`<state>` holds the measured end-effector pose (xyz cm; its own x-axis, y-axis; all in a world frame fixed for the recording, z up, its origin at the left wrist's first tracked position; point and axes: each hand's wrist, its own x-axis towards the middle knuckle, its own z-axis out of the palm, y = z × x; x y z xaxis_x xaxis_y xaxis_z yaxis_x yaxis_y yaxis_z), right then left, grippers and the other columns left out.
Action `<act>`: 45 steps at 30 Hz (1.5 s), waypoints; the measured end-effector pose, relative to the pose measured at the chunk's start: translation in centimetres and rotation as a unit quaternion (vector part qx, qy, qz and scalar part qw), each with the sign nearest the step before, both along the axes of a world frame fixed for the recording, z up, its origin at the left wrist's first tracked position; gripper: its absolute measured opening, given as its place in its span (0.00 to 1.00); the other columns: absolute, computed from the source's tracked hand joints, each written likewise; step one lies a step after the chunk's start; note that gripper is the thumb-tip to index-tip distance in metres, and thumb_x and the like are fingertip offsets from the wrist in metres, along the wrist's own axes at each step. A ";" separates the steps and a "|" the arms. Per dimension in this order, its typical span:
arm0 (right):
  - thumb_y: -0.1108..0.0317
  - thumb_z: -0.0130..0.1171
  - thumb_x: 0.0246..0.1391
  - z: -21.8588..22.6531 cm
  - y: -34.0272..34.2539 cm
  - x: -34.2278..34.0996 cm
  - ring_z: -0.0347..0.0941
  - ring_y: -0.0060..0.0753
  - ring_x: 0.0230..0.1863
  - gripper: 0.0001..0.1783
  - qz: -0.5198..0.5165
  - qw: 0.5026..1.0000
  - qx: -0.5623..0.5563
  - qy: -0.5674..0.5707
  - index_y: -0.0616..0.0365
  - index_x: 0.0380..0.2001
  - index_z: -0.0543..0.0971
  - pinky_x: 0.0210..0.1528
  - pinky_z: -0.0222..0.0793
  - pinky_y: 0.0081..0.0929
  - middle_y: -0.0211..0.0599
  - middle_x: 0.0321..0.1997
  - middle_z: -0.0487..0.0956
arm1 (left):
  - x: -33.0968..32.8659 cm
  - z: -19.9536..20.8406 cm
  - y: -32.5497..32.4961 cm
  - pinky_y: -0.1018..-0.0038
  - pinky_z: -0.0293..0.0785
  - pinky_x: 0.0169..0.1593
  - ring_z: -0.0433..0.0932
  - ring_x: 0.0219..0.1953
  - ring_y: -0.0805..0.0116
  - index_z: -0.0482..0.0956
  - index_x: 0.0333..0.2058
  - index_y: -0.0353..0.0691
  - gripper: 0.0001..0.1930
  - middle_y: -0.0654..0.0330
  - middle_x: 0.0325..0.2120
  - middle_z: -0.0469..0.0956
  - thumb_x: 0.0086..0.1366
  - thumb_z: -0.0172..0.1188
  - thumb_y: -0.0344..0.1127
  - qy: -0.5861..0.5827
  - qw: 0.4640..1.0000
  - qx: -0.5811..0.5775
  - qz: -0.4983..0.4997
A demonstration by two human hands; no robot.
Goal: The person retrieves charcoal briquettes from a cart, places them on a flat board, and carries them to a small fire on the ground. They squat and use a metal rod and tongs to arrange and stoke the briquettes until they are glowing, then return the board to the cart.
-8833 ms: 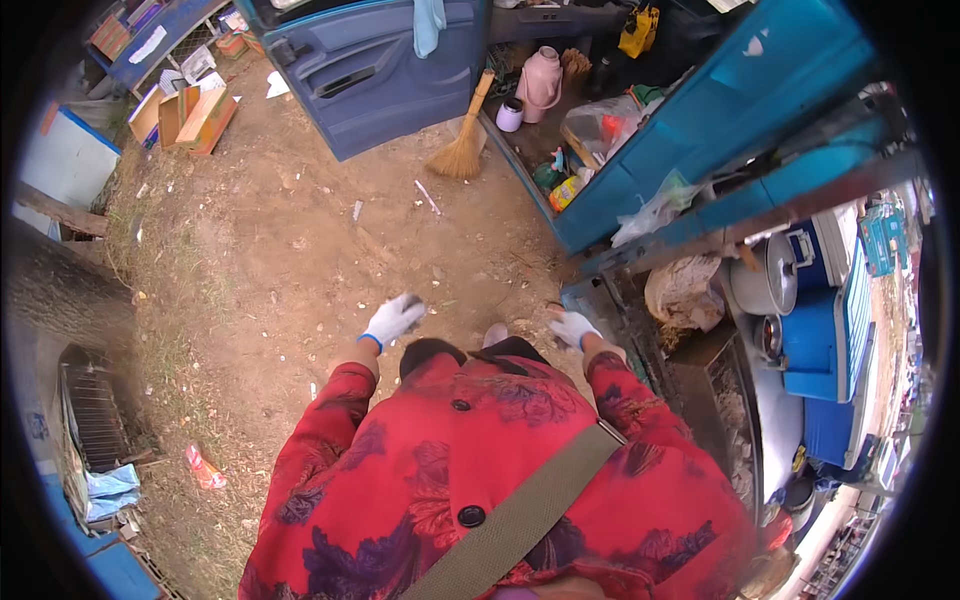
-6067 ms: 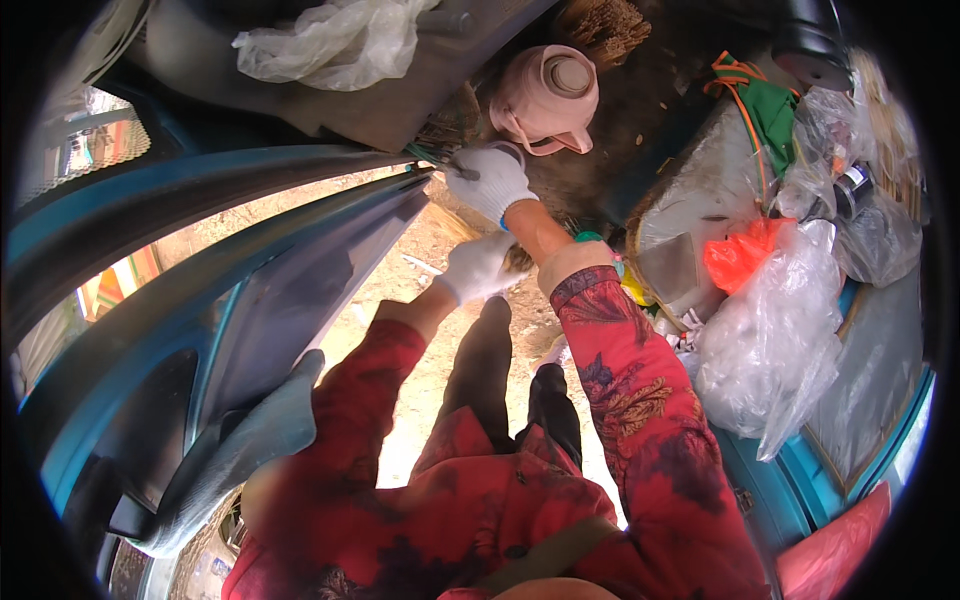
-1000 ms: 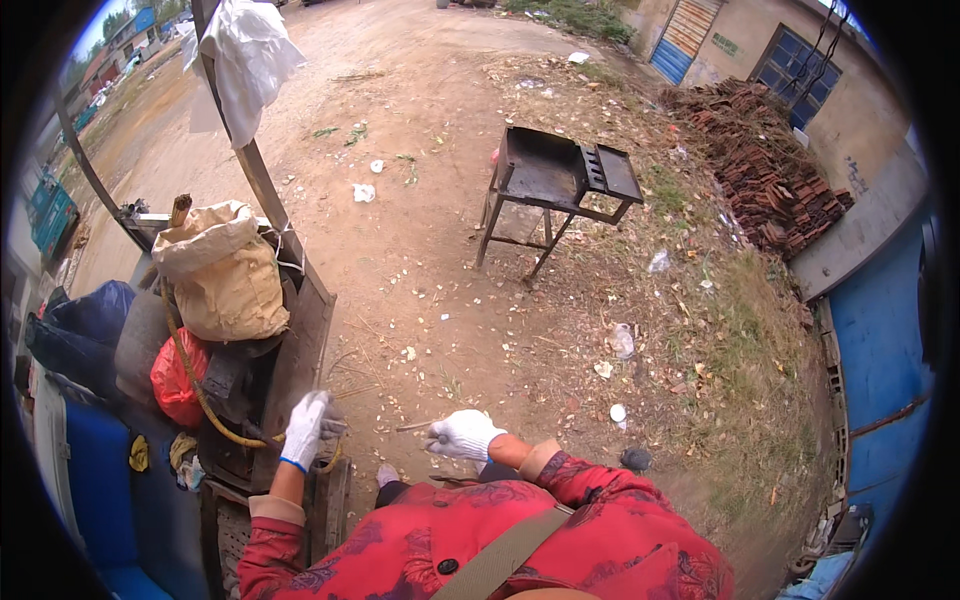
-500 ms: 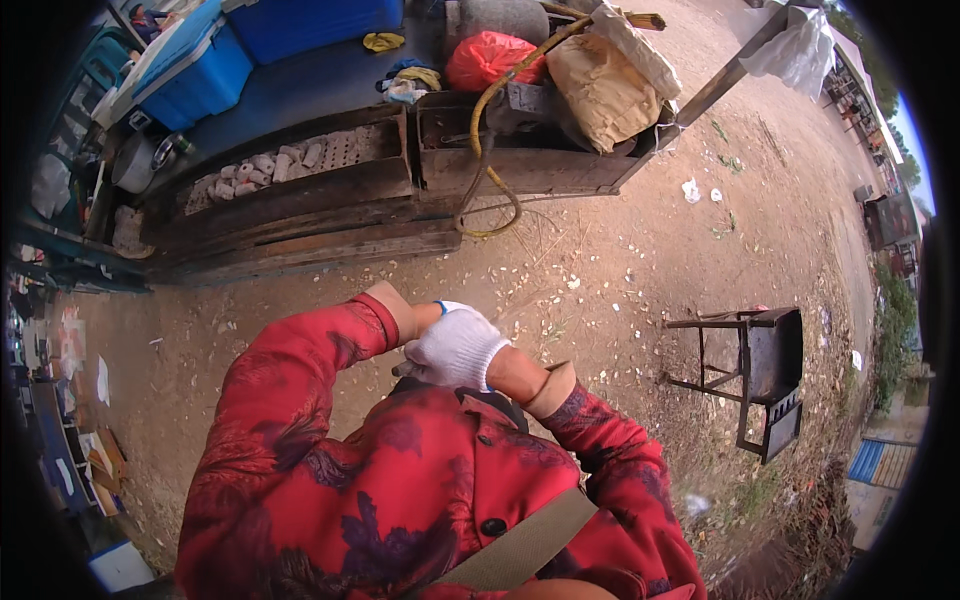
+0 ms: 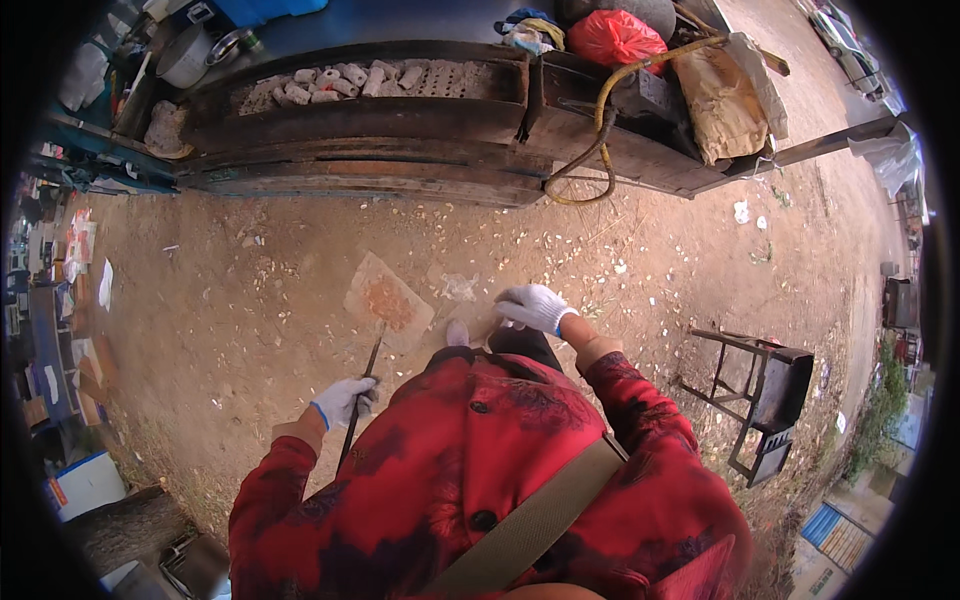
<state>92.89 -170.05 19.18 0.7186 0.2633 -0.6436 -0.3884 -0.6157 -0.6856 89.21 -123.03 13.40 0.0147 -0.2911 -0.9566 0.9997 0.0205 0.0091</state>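
My left hand point(image 5: 345, 402), in a white knitted glove with a blue cuff, is closed around a thin dark rod point(image 5: 372, 357). The rod's upper end reaches the lower edge of a pale squarish sheet point(image 5: 360, 287) with a reddish patch in its middle. I cannot tell whether rod and sheet are joined or the sheet lies on the ground. Gloved in the same white, my right hand point(image 5: 535, 307) hovers before my body to the right, its fingers loosely bent and apart with nothing seen in them. Below it show a dark trouser leg and a light shoe point(image 5: 457, 333).
Ahead runs a long metal grill trough point(image 5: 400, 118) holding pale ashy briquettes point(image 5: 330, 83). A yellowish hose point(image 5: 600, 120), a red plastic bag point(image 5: 617, 40) and a brown paper sack point(image 5: 725, 100) sit at its right. A small metal stand point(image 5: 780, 390) is to my right on littered dirt.
My hands were together at my waist and have moved apart. The left is now lower left, holding the rod; the sheet has come into sight. The view has shifted, moving the trough up and right.
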 end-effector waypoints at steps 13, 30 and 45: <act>0.57 0.56 0.57 -4.2 -21.5 33.4 0.77 0.56 0.44 0.14 -0.095 0.848 -0.403 -0.331 0.53 0.41 0.80 0.45 0.73 0.49 0.52 0.39 0.81 | -13.4 -8.3 0.6 0.67 0.65 0.30 0.72 0.27 0.60 0.79 0.30 0.44 0.14 0.54 0.25 0.77 0.65 0.54 0.48 -0.177 0.912 0.310 -0.204; 0.61 0.59 0.49 -0.2 -21.7 37.8 0.78 0.57 0.42 0.15 0.084 0.883 -0.360 -0.289 0.53 0.41 0.79 0.44 0.73 0.47 0.53 0.36 0.81 | -15.8 -13.6 -9.5 0.64 0.71 0.37 0.79 0.36 0.56 0.80 0.33 0.43 0.16 0.51 0.28 0.79 0.66 0.51 0.48 -0.154 0.879 0.387 -0.235; 0.70 0.63 0.56 15.7 -11.8 34.0 0.76 0.17 0.31 0.13 -0.177 0.885 -0.082 -0.423 0.61 0.45 0.80 0.39 0.73 0.19 0.38 0.31 0.82 | 1.0 -10.0 -4.4 0.79 0.54 0.11 0.61 0.09 0.78 0.74 0.29 0.43 0.08 0.65 0.14 0.70 0.65 0.56 0.39 -0.219 0.916 0.294 0.161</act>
